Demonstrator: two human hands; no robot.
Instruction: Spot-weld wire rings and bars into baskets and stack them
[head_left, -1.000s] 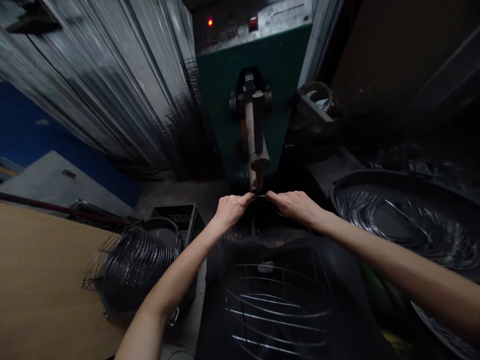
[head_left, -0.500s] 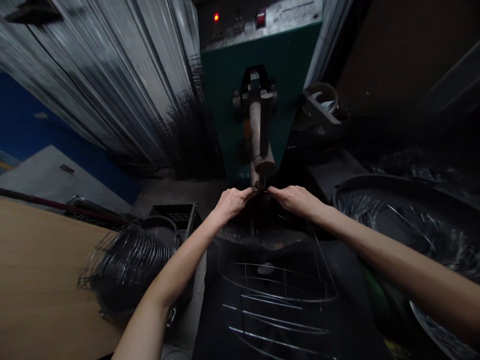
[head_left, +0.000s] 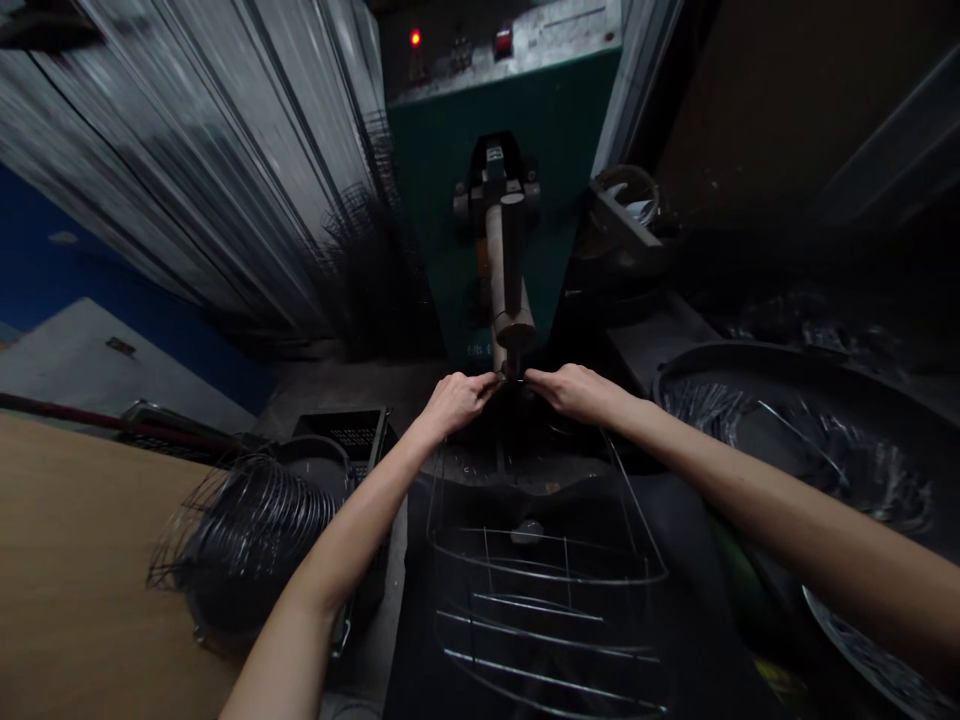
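Note:
My left hand (head_left: 459, 400) is closed, its thumb and fingers pinching a wire just left of the electrode tip. From the other side my right hand (head_left: 574, 392) pinches wire close to the same tip. Both hands hold the top of a wire rack (head_left: 495, 665), whose curved frame and several crossbars hang down in front of me. The upright cylindrical electrode arm (head_left: 514, 325) belongs to a green machine (head_left: 420, 180) that looks like a spot welder. Where exactly the tip meets the wire is too small and dark to tell.
On the left, a dark bucket (head_left: 217, 620) carries a stack of bent wire pieces (head_left: 277, 510). Behind it sits a black crate (head_left: 349, 435). A large round tub (head_left: 720, 360) with loose short wires stands at right. A red lamp (head_left: 415, 39) glows on the machine's panel.
The view has shifted slightly, so the machine and hands sit a little further left. The lower part of the wire rack has risen slightly. Both hands keep their pinch at the electrode.

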